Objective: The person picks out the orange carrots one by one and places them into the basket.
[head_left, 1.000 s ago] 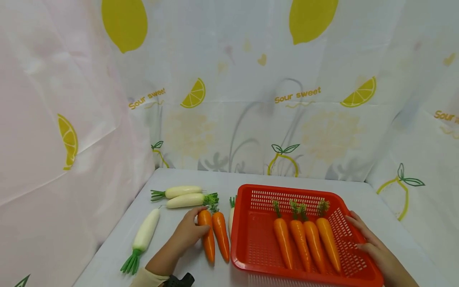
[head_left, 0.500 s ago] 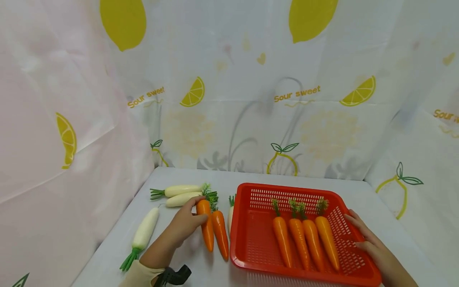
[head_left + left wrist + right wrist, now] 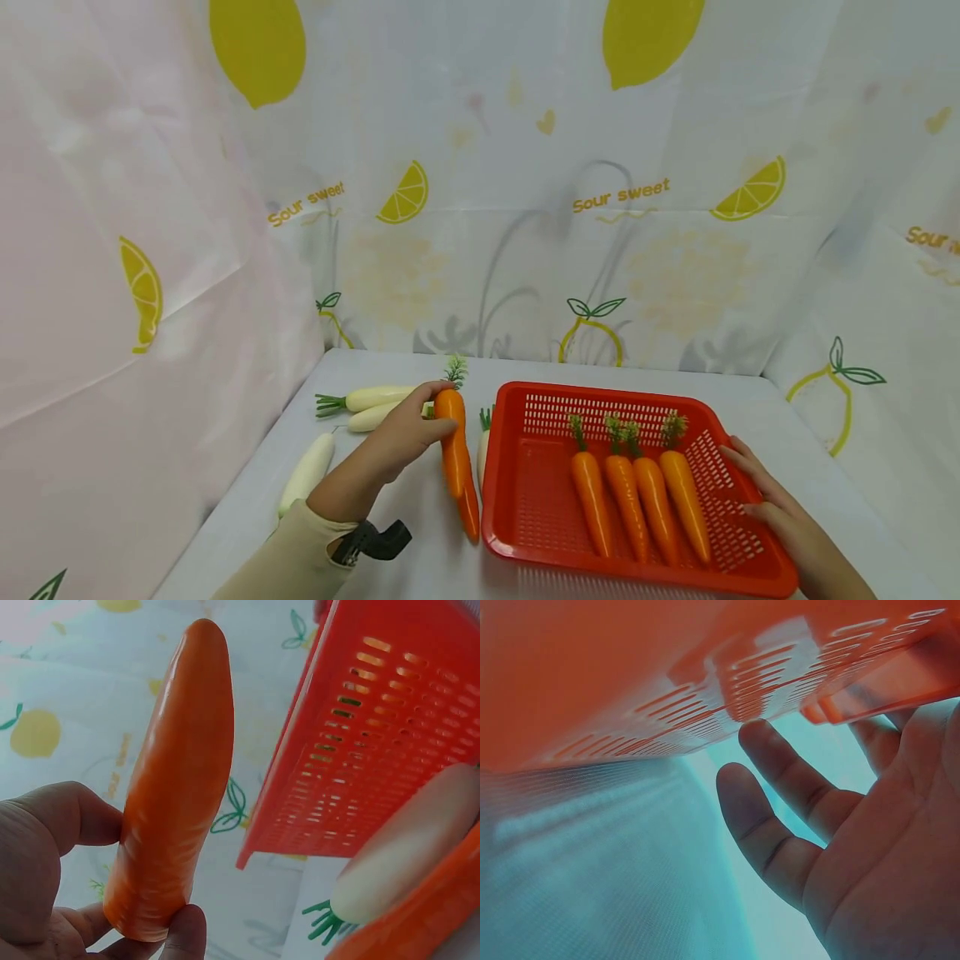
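Note:
My left hand point(image 3: 408, 429) holds an orange carrot point(image 3: 451, 433) by its thick upper end, thumb on one side and fingers on the other. In the left wrist view, the carrot point(image 3: 176, 772) points its narrow end up. Another carrot point(image 3: 469, 508) lies partly hidden behind it, left of a red plastic basket point(image 3: 536, 500). Several carrots point(image 3: 624, 492) with leafy tops lie side by side in the basket. At the basket's right rim, my right hand point(image 3: 787, 521) hooks its thumb and index finger over the edge. The right wrist view shows two fingers point(image 3: 780, 772) below the slotted wall point(image 3: 727, 697).
Two white radishes point(image 3: 378, 397) lie at the back left of the white table point(image 3: 420, 533). Another radish point(image 3: 307, 475) is partly covered by the left forearm. One more radish point(image 3: 483, 450) lies against the basket's left side. Lemon-print cloth point(image 3: 480, 250) hangs around the table.
My left hand has lifted the carrot and moved it right and up, so it now overlaps the carrot beside it. The basket and my right hand have stayed nearly still.

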A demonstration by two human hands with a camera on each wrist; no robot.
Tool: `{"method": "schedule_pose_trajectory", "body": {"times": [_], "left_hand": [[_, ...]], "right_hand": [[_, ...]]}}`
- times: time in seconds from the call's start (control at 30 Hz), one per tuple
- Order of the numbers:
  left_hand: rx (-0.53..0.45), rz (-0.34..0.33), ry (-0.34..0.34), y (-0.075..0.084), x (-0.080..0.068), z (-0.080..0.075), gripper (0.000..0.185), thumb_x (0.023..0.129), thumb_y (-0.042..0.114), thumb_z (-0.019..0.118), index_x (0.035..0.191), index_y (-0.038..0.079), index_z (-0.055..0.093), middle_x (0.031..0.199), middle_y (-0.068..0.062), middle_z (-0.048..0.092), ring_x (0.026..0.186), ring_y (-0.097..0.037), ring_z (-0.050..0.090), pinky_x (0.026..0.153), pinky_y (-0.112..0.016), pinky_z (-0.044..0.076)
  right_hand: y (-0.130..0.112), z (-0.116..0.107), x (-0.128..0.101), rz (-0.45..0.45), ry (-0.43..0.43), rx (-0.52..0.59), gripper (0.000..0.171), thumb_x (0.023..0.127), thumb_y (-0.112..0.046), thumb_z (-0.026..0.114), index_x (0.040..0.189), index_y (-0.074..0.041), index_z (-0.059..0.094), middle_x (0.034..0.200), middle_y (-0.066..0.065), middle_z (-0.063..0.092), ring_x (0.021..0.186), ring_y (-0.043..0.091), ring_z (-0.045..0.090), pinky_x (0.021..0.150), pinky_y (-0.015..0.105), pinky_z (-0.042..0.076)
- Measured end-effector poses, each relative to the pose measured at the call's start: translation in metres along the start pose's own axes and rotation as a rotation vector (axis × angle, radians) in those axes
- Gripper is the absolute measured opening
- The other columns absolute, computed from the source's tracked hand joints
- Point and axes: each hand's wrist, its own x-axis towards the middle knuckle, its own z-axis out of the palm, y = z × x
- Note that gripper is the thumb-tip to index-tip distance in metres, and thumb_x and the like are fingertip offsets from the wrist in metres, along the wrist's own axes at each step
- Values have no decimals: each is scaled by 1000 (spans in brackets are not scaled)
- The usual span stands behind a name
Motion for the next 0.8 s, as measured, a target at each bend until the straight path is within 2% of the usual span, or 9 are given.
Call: {"method": "schedule_pose_trajectory", "body": {"times": [0.2, 0.37, 0.6, 0.8], "left_hand": [[4, 15, -87, 15, 6, 14, 57, 82, 15, 66, 135, 23, 47, 126, -9, 51, 97, -25, 57, 82, -37, 50], [43, 13, -154, 24, 11, 26, 59, 82, 20, 67, 137, 22, 45, 122, -6, 54, 92, -23, 60, 80, -37, 50], [36, 45, -286, 34, 15, 43, 60, 84, 22, 69, 138, 21, 42, 124, -7, 54, 98, -22, 62, 81, -38, 53], [75, 60, -332, 40, 22, 58, 57, 84, 22, 71, 135, 22, 45, 123, -6, 53, 99, -21, 60, 81, -37, 53]], "right_hand": [[1, -2, 1, 48, 37, 10, 66, 99, -9, 37, 154, -35, 10, 155, -27, -14, 103, -23, 42, 82, 52, 52], [0, -2, 1, 30, 37, -27, 65, 99, -10, 37, 154, -34, 11, 155, -28, -12, 103, -24, 40, 81, 50, 54], [-2, 0, 1, 8, 43, -62, 64, 100, -12, 38, 154, -34, 12, 155, -29, -10, 105, -22, 41, 80, 48, 54], [-2, 0, 0, 16, 37, -43, 64, 99, -10, 37, 154, -34, 12, 154, -30, -11, 104, -23, 40, 80, 49, 54]]}}
